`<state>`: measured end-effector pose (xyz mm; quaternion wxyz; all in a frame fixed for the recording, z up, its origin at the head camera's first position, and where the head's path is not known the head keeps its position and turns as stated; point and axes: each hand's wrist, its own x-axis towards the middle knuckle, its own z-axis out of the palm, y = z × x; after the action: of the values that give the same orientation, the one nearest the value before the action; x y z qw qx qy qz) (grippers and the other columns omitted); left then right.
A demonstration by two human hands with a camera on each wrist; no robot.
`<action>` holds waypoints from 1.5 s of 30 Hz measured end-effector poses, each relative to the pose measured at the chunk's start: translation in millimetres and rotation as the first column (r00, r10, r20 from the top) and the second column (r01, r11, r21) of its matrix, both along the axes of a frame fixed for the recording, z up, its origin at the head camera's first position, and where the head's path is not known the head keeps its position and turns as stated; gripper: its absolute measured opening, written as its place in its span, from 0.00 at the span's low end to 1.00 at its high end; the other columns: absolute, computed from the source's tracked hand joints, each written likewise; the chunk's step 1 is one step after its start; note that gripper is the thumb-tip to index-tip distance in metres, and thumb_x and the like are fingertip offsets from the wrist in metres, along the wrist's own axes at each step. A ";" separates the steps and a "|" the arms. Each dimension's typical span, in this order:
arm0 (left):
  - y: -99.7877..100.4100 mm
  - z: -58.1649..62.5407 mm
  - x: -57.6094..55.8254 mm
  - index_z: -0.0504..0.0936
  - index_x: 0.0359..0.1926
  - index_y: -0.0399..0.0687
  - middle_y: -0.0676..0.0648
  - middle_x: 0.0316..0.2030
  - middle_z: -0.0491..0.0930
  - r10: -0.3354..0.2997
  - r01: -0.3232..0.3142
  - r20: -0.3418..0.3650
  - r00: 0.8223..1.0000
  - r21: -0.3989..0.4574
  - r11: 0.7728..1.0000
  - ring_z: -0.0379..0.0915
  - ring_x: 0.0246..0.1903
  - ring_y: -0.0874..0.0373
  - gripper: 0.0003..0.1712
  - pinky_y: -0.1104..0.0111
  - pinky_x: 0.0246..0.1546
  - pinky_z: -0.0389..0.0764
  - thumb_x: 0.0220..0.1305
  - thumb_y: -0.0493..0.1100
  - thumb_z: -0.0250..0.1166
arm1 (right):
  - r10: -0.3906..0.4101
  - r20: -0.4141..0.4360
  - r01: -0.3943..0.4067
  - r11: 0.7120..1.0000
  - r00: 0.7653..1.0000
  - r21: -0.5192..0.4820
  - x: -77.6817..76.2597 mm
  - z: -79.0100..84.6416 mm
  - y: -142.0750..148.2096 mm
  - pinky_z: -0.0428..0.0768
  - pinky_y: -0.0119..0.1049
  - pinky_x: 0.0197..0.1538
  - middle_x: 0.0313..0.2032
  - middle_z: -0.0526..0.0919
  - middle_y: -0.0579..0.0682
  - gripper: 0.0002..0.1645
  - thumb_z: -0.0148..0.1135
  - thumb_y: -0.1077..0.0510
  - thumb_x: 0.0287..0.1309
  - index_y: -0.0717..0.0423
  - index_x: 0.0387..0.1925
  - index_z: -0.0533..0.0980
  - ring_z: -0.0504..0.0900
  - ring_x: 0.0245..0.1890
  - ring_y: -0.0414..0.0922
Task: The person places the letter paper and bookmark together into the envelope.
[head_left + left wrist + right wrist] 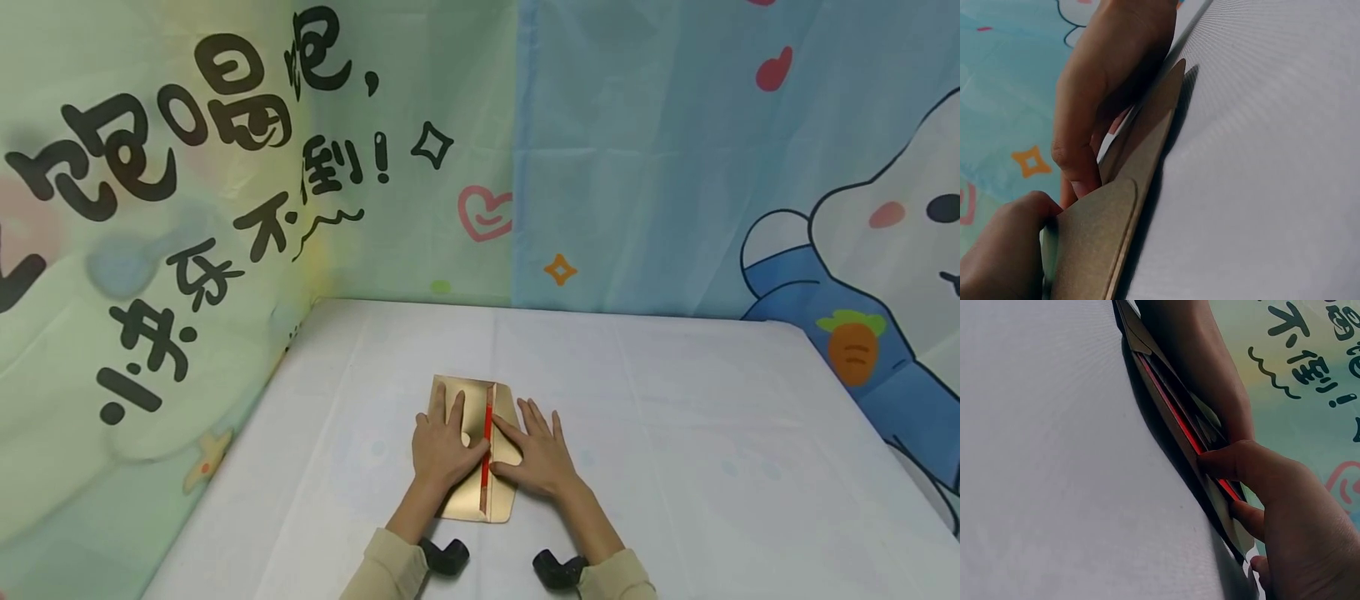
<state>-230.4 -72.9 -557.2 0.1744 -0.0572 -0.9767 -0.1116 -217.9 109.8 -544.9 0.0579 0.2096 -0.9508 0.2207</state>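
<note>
A brown paper envelope (pixel 467 505) lies on the table between the two hands, its flap (pixel 501 498) opened out to the right. A red strip (pixel 487 423) of something inside shows along the envelope's opening. My left hand (pixel 442 450) rests on the envelope with fingers extended, its thumb reaching the opening. With thumb and index finger apart, my right hand (pixel 546 458) touches the envelope beside the red strip. The right wrist view shows those fingertips at the red edge (pixel 1179 417). In the left wrist view, the envelope's edge (pixel 1094 244) stands slightly raised near the left thumb.
White cloth covers the table (pixel 675 433). A printed curtain (pixel 637 167) with cartoon figures and lettering hangs behind and along the left side. Black wrist mounts (pixel 447 558) show at the cuffs.
</note>
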 end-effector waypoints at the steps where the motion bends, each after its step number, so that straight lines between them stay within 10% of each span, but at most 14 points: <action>1: -0.1 0.1 -0.3 0.65 0.66 0.51 0.39 0.68 0.53 0.000 0.000 0.001 1.000 -0.001 1.000 0.67 0.30 0.43 0.48 0.62 0.29 0.70 0.45 0.69 0.54 | 0.000 0.000 0.000 1.000 1.000 0.004 -0.7 -0.5 -0.4 0.39 0.61 0.62 0.66 0.56 0.63 0.47 0.56 0.29 0.41 0.42 0.64 0.66 0.47 0.68 0.57; 45: 0.0 0.7 0.1 0.65 0.66 0.51 0.39 0.68 0.53 0.001 -0.001 -0.001 1.000 -0.004 1.000 0.67 0.32 0.43 0.48 0.61 0.29 0.70 0.45 0.68 0.53 | 0.001 0.023 -0.002 0.999 1.000 0.036 -5.1 0.6 -7.8 0.38 0.63 0.61 0.68 0.52 0.62 0.49 0.55 0.28 0.41 0.42 0.66 0.62 0.45 0.68 0.58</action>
<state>-230.3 -72.9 -556.5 0.1750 -0.0572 -0.9768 -0.1094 -223.0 102.0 -544.3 0.0432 0.2089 -0.9551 0.2058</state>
